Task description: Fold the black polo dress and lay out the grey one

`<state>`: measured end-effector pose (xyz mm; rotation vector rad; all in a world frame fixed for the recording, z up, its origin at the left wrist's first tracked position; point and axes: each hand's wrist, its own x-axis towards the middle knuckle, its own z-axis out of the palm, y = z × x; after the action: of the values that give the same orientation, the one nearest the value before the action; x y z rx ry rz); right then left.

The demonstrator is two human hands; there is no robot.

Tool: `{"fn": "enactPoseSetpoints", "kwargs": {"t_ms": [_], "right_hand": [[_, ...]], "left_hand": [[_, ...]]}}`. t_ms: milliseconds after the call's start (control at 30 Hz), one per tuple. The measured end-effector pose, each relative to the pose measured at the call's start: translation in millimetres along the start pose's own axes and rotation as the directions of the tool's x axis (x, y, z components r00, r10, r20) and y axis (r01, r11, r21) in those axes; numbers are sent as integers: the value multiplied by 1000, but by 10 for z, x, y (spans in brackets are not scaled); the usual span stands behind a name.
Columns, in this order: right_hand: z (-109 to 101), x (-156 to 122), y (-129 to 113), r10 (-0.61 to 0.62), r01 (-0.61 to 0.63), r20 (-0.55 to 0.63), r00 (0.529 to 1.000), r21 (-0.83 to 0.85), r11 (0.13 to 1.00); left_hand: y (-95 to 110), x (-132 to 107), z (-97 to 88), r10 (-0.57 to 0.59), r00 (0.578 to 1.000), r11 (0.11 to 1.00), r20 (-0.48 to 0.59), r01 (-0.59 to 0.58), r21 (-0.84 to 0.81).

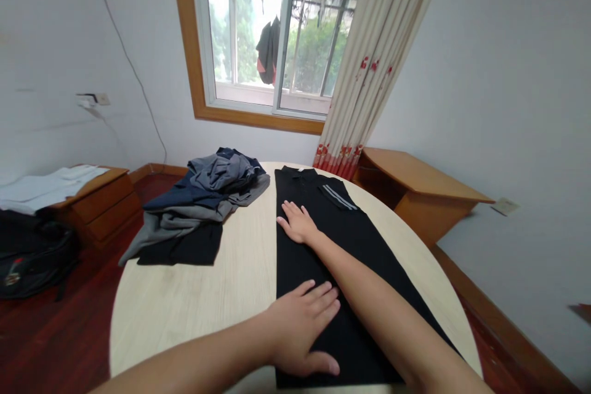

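A black polo shirt (pixel 360 258) lies lengthwise on the round table, its collar at the far end. It is folded to a long narrow shape, and a sleeve with two light stripes lies across its upper right. My left hand (pixel 302 326) rests flat on the shirt's lower part, near its left edge, fingers spread. Farther up, my right hand (pixel 298 223) presses flat on the cloth by the same edge, its fingers apart. Neither hand grips anything. My right forearm covers some of the shirt's middle.
Left on the pale round table (pixel 184 314) is a heap of grey, navy and black clothes (pixel 203 197). Beyond stand a wooden desk (pixel 415 175) and a curtain (pixel 369 68) by the window. A drawer cabinet (pixel 108 203) and a black bag (pixel 34 252) are at far left.
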<state>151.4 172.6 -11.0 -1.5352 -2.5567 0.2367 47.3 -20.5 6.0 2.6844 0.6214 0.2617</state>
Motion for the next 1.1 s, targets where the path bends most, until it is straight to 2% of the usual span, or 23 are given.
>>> {"fn": "enactPoseSetpoints", "kwargs": {"t_ms": [167, 333, 500, 633, 700, 767, 833, 900, 1000, 1100], "right_hand": [[36, 611, 133, 93, -93, -20, 995, -41, 995], [9, 1064, 257, 154, -153, 15, 988, -42, 987], [-5, 1432, 399, 146, -146, 66, 987, -12, 989], [-10, 1567, 447, 155, -156, 58, 986, 18, 988], [-14, 1546, 421, 154, -154, 13, 988, 24, 988], [-14, 1460, 360, 150, -150, -117, 982, 16, 989], [-8, 1316, 279, 122, -126, -288, 950, 5, 992], [6, 1125, 207, 84, -85, -409, 909, 14, 996], [21, 757, 177, 80, -52, -411, 908, 80, 995], [9, 261, 279, 110, -73, -309, 945, 129, 989]], "left_hand": [[-52, 15, 61, 29, 999, 997, -32, -27, 70], [-194, 116, 302, 112, 987, 965, -111, -81, 251], [-345, 257, 568, 180, 964, 919, -195, -94, 382], [-383, 300, 621, 200, 961, 911, -193, -109, 398], [-362, 284, 573, 190, 965, 914, -183, -105, 391], [-316, 242, 476, 169, 972, 924, -161, -100, 369], [-254, 177, 343, 141, 983, 943, -120, -97, 319], [-187, 103, 203, 105, 992, 970, -74, -85, 229], [-105, 20, 38, 58, 998, 997, -25, -57, 58], [-68, -1, -36, 31, 999, 997, 16, -30, -65]]}}
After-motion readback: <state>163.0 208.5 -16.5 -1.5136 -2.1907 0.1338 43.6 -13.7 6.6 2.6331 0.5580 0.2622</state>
